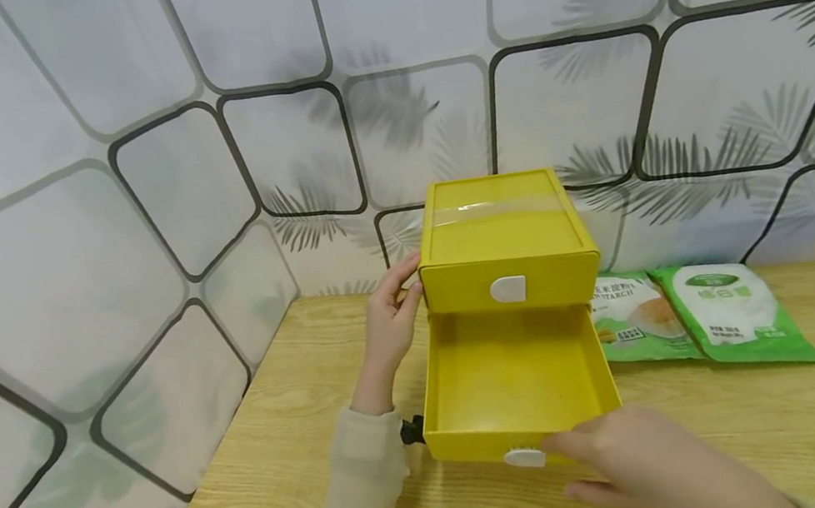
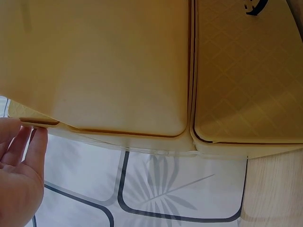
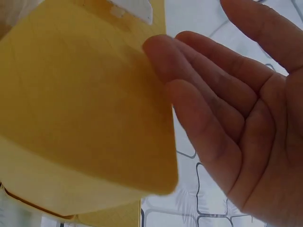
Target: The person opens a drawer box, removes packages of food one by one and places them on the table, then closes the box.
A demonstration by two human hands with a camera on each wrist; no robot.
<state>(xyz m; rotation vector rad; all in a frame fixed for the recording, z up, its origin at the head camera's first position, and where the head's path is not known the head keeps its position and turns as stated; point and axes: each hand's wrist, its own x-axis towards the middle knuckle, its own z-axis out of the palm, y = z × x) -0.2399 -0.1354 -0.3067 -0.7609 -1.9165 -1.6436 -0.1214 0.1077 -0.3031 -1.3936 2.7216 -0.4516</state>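
Note:
A yellow two-drawer storage box [image 1: 503, 230] stands on the table, its upper drawer [image 1: 442, 290] closed. The lower drawer [image 1: 515, 376] is pulled out, with nothing visible inside. My left hand [image 1: 390, 323] rests against the box's left side by the upper drawer, fingers [image 2: 35, 151] fairly straight along the edge. At the lower drawer's front, my right hand [image 1: 650, 461] touches the panel beside its white handle [image 1: 525, 458]. The right wrist view shows this hand's fingers [image 3: 203, 123] extended and close against the yellow drawer. A second white handle [image 1: 508, 289] sits on the upper drawer.
Two green-and-white starch bags [image 1: 645, 319] [image 1: 739, 313] lie right of the box, one overlapping the other. A patterned wall covering [image 1: 423, 126] rises behind the wooden table [image 1: 275, 420]. A small black piece [image 1: 412, 430] shows left of the lower drawer.

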